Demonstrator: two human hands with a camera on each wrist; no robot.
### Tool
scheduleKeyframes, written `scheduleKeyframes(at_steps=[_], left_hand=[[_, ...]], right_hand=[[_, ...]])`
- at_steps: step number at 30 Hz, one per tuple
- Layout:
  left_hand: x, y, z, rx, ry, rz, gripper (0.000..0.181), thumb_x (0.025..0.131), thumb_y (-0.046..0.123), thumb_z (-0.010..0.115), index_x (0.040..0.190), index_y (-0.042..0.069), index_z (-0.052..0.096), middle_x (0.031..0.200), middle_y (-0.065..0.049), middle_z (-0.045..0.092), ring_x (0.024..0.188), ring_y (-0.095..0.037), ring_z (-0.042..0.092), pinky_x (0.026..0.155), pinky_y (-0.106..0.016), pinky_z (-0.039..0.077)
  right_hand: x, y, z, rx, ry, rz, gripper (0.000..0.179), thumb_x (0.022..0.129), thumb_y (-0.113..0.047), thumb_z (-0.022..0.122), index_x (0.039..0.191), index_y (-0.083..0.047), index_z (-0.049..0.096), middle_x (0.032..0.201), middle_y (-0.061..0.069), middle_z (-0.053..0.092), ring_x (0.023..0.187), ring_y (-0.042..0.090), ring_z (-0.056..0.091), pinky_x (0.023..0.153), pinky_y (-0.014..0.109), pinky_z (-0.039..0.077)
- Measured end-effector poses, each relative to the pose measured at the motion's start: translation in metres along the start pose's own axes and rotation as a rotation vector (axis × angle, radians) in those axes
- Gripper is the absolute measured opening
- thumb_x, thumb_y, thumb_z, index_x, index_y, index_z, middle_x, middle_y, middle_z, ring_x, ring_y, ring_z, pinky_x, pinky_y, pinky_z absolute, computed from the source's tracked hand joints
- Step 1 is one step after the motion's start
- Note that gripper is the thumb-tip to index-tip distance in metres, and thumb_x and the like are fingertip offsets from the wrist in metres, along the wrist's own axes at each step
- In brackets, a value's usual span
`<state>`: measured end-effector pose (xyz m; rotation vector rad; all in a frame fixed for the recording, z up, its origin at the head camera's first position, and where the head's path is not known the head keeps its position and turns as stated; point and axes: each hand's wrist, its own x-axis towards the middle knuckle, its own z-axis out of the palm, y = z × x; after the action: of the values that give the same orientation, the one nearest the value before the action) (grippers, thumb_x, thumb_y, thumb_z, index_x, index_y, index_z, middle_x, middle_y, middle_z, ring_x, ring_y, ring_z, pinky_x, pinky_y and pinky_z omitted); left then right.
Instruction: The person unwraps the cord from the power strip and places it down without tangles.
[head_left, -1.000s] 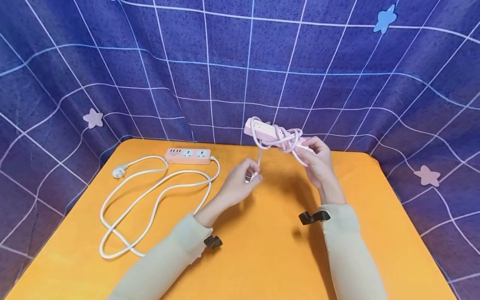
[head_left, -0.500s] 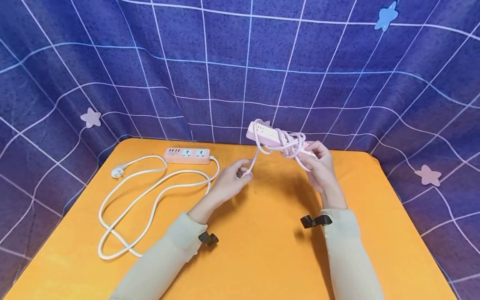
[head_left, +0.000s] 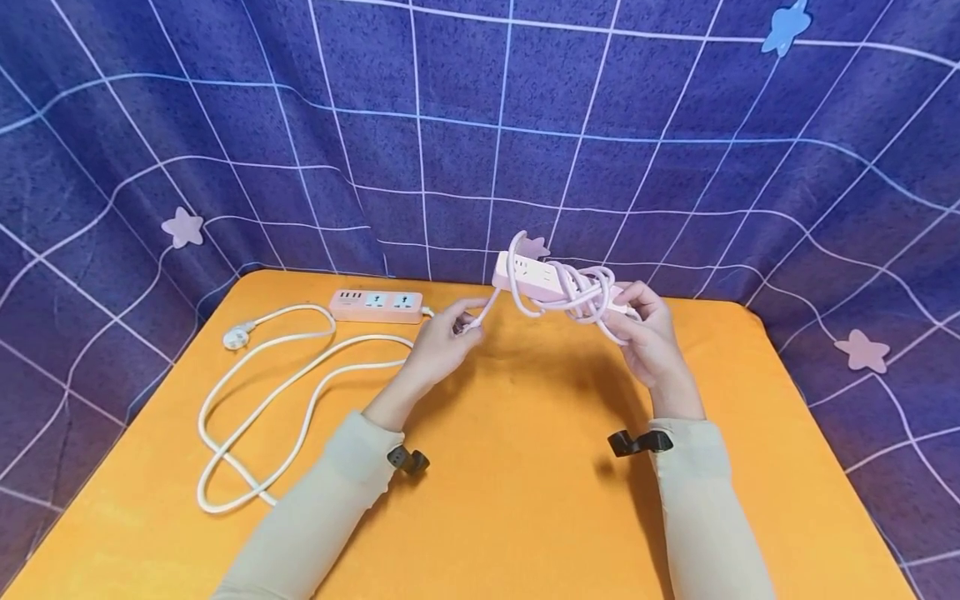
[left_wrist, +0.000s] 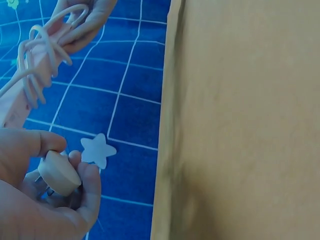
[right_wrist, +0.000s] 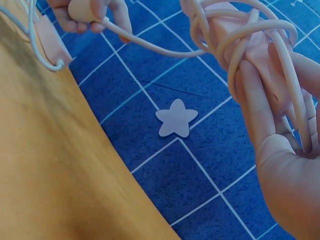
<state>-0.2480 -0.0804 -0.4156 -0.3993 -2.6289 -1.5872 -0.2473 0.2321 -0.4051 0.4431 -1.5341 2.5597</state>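
My right hand (head_left: pixel 651 346) grips one end of a pale pink power strip (head_left: pixel 536 277) and holds it up above the table. Its cord (head_left: pixel 588 292) is wound around the body in several loose turns, with one loop standing out near the far end. In the left wrist view, my left hand (left_wrist: pixel 60 220) pinches the round plug (left_wrist: pixel 61 174) of that cord between thumb and fingers, metal pins turned toward the palm. A short stretch of cord (right_wrist: pixel 155 49) runs from the plug to the wound strip, as the right wrist view shows.
A second pink power strip (head_left: pixel 375 307) lies at the back left of the orange table (head_left: pixel 510 500). Its white cord (head_left: pixel 307 417) spreads in loose loops, partly behind my left arm, ending in a plug (head_left: pixel 236 337). A blue gridded curtain (head_left: pixel 450 150) with stars hangs behind.
My left hand has moved left and slightly up with the plug, drawing the cord between it and the strip outward. The right hand and strip have shifted a little to the right.
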Motion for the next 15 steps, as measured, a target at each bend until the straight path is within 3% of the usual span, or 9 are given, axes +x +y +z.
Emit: scheduleKeyframes(at_steps=[9, 15], left_hand=[[0.0048, -0.0053, -0.0067, -0.063, 0.062, 0.026, 0.044, 0.101, 0.011, 0.065, 0.144, 0.019, 0.066, 0.109, -0.009, 0.071, 0.094, -0.022, 0.061, 0.080, -0.035, 0.049], [0.0084, -0.0052, -0.0108, -0.078, 0.095, 0.016, 0.042, 0.103, 0.016, 0.065, 0.145, 0.020, 0.065, 0.112, -0.008, 0.069, 0.098, -0.020, 0.060, 0.081, -0.034, 0.049]], right_hand=[[-0.0011, 0.0047, -0.0033, -0.008, -0.052, 0.004, 0.042, 0.084, 0.029, 0.048, 0.089, -0.009, 0.064, 0.110, 0.003, 0.067, 0.094, 0.013, 0.067, 0.069, 0.020, 0.059], [-0.0007, 0.0043, -0.0003, -0.029, -0.061, 0.015, 0.040, 0.084, 0.027, 0.051, 0.088, -0.011, 0.064, 0.110, 0.002, 0.067, 0.094, 0.012, 0.066, 0.067, 0.018, 0.058]])
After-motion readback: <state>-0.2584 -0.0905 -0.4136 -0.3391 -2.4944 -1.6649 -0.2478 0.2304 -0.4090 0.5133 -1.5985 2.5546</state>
